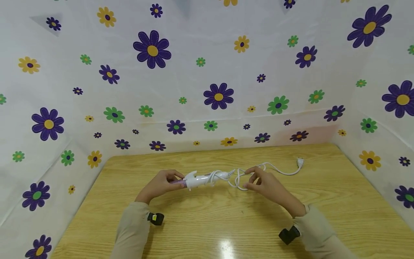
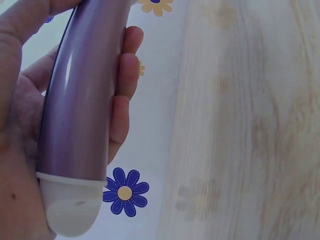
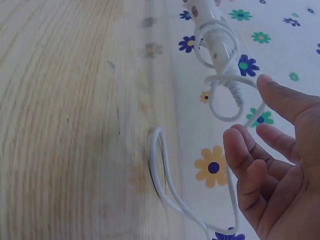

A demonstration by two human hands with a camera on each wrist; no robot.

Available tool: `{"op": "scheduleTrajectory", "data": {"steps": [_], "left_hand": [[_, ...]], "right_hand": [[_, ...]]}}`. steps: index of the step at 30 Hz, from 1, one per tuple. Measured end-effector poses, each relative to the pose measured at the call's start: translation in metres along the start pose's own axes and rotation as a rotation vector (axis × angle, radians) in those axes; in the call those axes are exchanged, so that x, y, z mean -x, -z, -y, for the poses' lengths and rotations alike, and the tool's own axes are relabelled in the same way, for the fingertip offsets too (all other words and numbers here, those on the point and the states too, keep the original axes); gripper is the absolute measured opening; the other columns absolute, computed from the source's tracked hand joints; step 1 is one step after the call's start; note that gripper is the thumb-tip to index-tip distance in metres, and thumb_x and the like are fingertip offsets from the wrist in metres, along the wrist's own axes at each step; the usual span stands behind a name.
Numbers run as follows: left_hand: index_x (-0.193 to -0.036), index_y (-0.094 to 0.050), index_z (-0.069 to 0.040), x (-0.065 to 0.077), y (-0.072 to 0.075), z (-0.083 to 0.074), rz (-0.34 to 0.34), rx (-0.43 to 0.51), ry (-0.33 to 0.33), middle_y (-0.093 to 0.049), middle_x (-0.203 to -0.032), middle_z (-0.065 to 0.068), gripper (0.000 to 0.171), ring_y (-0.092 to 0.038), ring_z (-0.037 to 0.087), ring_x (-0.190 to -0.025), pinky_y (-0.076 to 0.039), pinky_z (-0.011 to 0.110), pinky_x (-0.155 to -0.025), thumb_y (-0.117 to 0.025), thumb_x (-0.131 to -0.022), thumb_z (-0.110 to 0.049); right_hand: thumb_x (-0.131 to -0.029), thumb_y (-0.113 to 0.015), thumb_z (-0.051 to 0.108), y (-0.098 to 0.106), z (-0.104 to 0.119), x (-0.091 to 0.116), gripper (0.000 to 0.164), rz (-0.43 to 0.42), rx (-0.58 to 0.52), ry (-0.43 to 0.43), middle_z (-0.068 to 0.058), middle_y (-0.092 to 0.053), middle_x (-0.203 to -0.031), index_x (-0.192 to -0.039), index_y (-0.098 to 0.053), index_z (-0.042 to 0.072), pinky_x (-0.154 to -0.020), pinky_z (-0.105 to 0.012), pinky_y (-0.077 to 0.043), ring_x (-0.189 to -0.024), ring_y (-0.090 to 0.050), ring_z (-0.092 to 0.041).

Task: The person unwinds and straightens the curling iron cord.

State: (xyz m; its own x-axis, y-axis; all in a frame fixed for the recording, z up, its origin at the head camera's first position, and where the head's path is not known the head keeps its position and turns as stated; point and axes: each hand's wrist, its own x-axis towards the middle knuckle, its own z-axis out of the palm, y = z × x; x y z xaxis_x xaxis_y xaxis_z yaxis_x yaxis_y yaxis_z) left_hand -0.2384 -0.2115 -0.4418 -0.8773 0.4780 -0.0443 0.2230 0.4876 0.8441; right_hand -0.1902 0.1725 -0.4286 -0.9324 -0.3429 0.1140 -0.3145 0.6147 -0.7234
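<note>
A curling iron with a white handle point(image 1: 202, 180) and a purple barrel point(image 2: 82, 95) is held level above the table. My left hand point(image 1: 163, 185) grips it by the barrel, fingers curled around the far side. A white rounded tip point(image 2: 72, 207) shows below the palm in the left wrist view. The white cord point(image 3: 220, 27) is looped around the handle's end. Beside those loops is my right hand point(image 1: 263, 183), its thumb and fingers apart and loosely bent. Its thumb is at a cord loop; whether it touches I cannot tell. Nothing is pinched between the fingers.
The wooden table point(image 1: 200, 223) lies under both hands. The cord's far end runs right to a white plug point(image 1: 300, 162) on the tabletop. Flower-printed sheeting point(image 1: 187, 79) stands behind the table and along both sides.
</note>
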Motion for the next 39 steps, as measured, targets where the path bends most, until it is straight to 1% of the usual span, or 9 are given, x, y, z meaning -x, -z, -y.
{"op": "scheduleTrajectory", "data": {"steps": [9,11,14,17,19,26,32,36,39], "left_hand": [[-0.111,-0.068,-0.007,-0.001,0.001,-0.001,-0.001,-0.028,0.001,-0.069,-0.095,0.011,0.035,-0.062,0.018,-0.082,-0.051,0.029,-0.070,-0.075,-0.084,-0.029],[-0.110,-0.068,-0.009,-0.001,0.001,0.000,-0.002,-0.024,0.006,-0.069,-0.094,0.009,0.035,-0.062,0.018,-0.082,-0.051,0.030,-0.071,-0.075,-0.084,-0.030],[-0.110,-0.068,-0.009,-0.001,0.000,-0.001,-0.001,-0.023,0.009,-0.069,-0.095,0.010,0.035,-0.061,0.018,-0.082,-0.051,0.030,-0.071,-0.075,-0.084,-0.030],[-0.111,-0.068,-0.007,-0.001,-0.001,-0.001,-0.001,-0.031,0.008,-0.069,-0.095,0.011,0.034,-0.061,0.018,-0.082,-0.051,0.029,-0.070,-0.075,-0.084,-0.028],[-0.111,-0.068,-0.006,-0.001,-0.001,-0.001,0.001,-0.034,0.009,-0.069,-0.096,0.012,0.034,-0.061,0.017,-0.081,-0.051,0.028,-0.070,-0.074,-0.085,-0.026],[-0.114,-0.067,-0.004,-0.002,-0.002,-0.002,0.009,-0.008,-0.001,-0.068,-0.097,0.015,0.031,-0.060,0.019,-0.082,-0.050,0.028,-0.069,-0.072,-0.087,-0.018],[-0.111,-0.068,-0.006,-0.004,-0.005,-0.008,0.026,-0.016,-0.024,-0.069,-0.097,0.013,0.030,-0.061,0.018,-0.082,-0.051,0.027,-0.069,-0.074,-0.086,-0.021],[-0.110,-0.068,-0.007,-0.006,-0.007,-0.010,0.053,-0.021,-0.044,-0.069,-0.096,0.013,0.031,-0.061,0.018,-0.083,-0.051,0.027,-0.070,-0.075,-0.085,-0.023],[-0.110,-0.068,-0.007,-0.008,-0.010,-0.009,0.065,-0.018,-0.039,-0.069,-0.096,0.013,0.029,-0.061,0.018,-0.083,-0.051,0.026,-0.070,-0.074,-0.085,-0.020]], "right_hand": [[-0.089,-0.070,0.028,-0.017,0.001,-0.006,0.043,0.006,-0.064,-0.051,-0.004,-0.067,-0.083,-0.119,-0.054,0.003,-0.055,-0.025,-0.047,-0.061,-0.061,-0.019],[-0.089,-0.069,0.026,-0.021,0.000,-0.008,0.046,0.019,-0.107,-0.053,-0.007,-0.068,-0.084,-0.123,-0.052,0.000,-0.056,-0.027,-0.050,-0.060,-0.063,-0.020],[-0.091,-0.067,0.020,-0.026,0.000,-0.009,0.049,0.033,-0.201,-0.056,-0.017,-0.068,-0.087,-0.128,-0.047,-0.004,-0.059,-0.033,-0.055,-0.060,-0.066,-0.024],[-0.093,-0.063,0.013,-0.029,0.001,-0.009,0.044,0.021,-0.269,-0.049,-0.025,-0.066,-0.090,-0.128,-0.044,-0.007,-0.059,-0.037,-0.056,-0.060,-0.067,-0.027],[-0.094,-0.061,0.010,-0.029,0.001,-0.008,0.041,0.003,-0.279,-0.043,-0.025,-0.066,-0.091,-0.128,-0.044,-0.007,-0.056,-0.037,-0.055,-0.060,-0.067,-0.027],[-0.097,-0.057,0.010,-0.025,-0.007,-0.008,0.041,-0.055,-0.303,-0.110,-0.025,-0.068,-0.094,-0.133,-0.042,-0.002,-0.051,-0.037,-0.053,-0.061,-0.068,-0.026],[-0.098,-0.054,0.011,-0.019,-0.024,-0.012,0.044,-0.066,-0.407,-0.165,-0.028,-0.069,-0.098,-0.137,-0.039,0.000,-0.051,-0.033,-0.051,-0.061,-0.069,-0.026],[-0.098,-0.054,0.010,-0.016,-0.034,-0.014,0.044,-0.084,-0.470,-0.187,-0.028,-0.069,-0.098,-0.138,-0.039,-0.001,-0.050,-0.028,-0.049,-0.060,-0.068,-0.018],[-0.098,-0.053,0.009,-0.013,-0.037,-0.018,0.042,-0.092,-0.496,-0.187,-0.028,-0.070,-0.097,-0.137,-0.040,-0.001,-0.051,-0.026,-0.048,-0.059,-0.067,-0.017]]}}
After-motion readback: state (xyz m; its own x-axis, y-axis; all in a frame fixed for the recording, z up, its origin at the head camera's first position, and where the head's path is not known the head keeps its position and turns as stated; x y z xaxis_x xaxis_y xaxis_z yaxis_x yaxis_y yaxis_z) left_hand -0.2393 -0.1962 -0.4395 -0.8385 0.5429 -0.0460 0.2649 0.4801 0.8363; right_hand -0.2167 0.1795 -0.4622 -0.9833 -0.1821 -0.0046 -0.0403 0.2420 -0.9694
